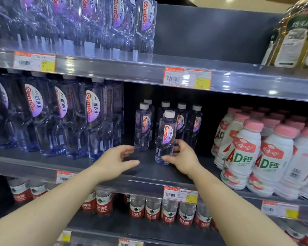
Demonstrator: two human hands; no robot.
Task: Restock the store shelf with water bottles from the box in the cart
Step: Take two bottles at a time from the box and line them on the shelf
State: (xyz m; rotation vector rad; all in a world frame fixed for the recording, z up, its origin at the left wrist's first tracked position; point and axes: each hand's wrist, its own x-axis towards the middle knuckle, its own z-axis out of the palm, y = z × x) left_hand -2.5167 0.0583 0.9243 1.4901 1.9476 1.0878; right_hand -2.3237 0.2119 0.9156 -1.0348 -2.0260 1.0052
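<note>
A small clear water bottle (165,139) with a white cap and a purple label stands near the front of the middle shelf (146,172). My right hand (182,158) holds its lower part, thumb in front and fingers behind. My left hand (115,161) hovers just left of it with relaxed fingers and holds nothing, close to another small bottle (143,126). Several more small bottles (188,123) stand further back on the same shelf. The box and the cart are out of view.
Tall bottles of the same brand (92,119) fill the shelf's left side. White milk-drink bottles with pink caps (256,155) crowd its right side. Red-labelled water bottles (169,213) line the shelf below. An oil bottle (295,34) stands top right.
</note>
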